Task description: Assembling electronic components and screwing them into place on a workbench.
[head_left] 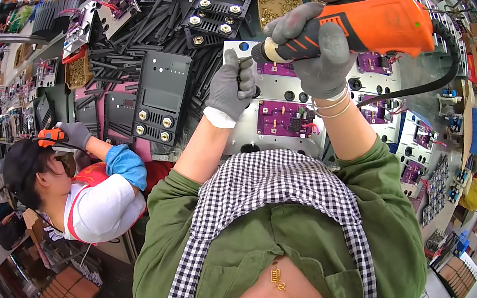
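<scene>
In my gloved right hand (324, 67) is an orange-and-black electric screwdriver (384, 23), lying nearly level with its nose pointing left. My gloved left hand (231, 91) is closed, its fingertips pinched right beside the screwdriver's tip. Whatever those fingers hold is too small and covered to make out. Beneath both hands lies a silvery metal panel (239, 132) with round holes. A purple circuit board (273, 117) with small components and red wires sits on that panel. The panel's upper part is partly hidden by my hands and the tool.
Left of my hands are black slotted panels (162, 88) with brass nuts and a pile of black strips (145, 31). A bin of brass screws (278, 0) stands behind. More boarded panels (418, 133) lie right. A black cable (440, 82) trails. A co-worker (104, 209) works at left.
</scene>
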Demonstrator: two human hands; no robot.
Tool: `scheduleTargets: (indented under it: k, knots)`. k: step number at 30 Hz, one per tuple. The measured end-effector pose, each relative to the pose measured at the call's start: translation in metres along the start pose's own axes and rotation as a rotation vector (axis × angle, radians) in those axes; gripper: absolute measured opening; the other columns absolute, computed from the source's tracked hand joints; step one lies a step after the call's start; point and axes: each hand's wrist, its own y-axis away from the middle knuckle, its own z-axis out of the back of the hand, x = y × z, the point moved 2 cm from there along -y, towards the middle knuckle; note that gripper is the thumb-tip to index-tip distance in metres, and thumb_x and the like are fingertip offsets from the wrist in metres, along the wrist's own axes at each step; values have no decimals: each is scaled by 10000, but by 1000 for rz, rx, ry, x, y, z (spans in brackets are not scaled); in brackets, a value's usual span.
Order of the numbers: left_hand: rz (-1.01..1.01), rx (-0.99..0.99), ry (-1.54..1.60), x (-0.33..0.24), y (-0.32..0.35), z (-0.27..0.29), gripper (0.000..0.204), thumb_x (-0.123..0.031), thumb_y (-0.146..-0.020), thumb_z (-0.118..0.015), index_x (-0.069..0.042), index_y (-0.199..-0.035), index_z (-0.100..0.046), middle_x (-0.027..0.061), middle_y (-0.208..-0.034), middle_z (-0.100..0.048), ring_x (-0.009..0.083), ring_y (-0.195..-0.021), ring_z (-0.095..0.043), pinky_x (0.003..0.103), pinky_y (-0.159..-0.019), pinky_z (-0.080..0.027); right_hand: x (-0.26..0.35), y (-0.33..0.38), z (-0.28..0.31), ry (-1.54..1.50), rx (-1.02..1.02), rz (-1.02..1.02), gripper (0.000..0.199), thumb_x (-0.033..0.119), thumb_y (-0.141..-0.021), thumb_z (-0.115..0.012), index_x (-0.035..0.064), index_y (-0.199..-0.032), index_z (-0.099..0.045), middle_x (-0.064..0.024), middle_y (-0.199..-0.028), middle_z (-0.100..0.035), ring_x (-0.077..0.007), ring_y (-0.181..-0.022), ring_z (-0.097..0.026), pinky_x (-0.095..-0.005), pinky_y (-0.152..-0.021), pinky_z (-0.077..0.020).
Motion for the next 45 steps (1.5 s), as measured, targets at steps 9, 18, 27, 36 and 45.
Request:
scheduleTargets:
  k: [9,18,27,36,45]
  knots:
    - [-164,-21,-200,-1,2,4,417,-340,-1036,-480,34,-1214,-534,3,-750,-521,73,-554,-428,193,-476,-370,-4,9,2,79,-308,-38,185,-38,-785,-598,-5,-964,-568,-66,-703,-648,-160,-632,-648,-280,-610,-554]
    - [-144,-245,-173,-14,21,38,266,-93,-1032,-412,-1,-1263,-508,110,-943,-607,123,-666,-536,242,-553,-444,-48,38,24,216,-333,-323,379,-41,-784,-609,16,-1135,-479,-56,-694,-641,-117,-605,-622,-258,-558,-505]
    - [-207,-270,-149,-7,20,53,171,-140,-988,-581,-18,-1107,-568,96,-883,-623,108,-660,-552,202,-502,-428,-74,65,18,92,-159,-334,339,7,-765,-682,48,-1066,-532,-16,-728,-634,-120,-635,-613,-249,-601,-518]
    - [-180,-306,-104,-3,30,55,148,-134,-967,-618,-26,-1065,-593,71,-839,-632,87,-608,-534,196,-462,-417,-82,56,9,672,32,-272,401,-37,-764,-705,22,-1116,-523,-3,-813,-627,-75,-712,-630,-216,-631,-518]
    - [-73,-242,-1,9,28,40,255,-292,-979,-603,-49,-1033,-550,8,-763,-557,63,-554,-463,174,-421,-362,-29,44,-6,98,-245,-252,401,-7,-764,-655,42,-1126,-488,-64,-746,-655,-152,-637,-642,-299,-588,-546]
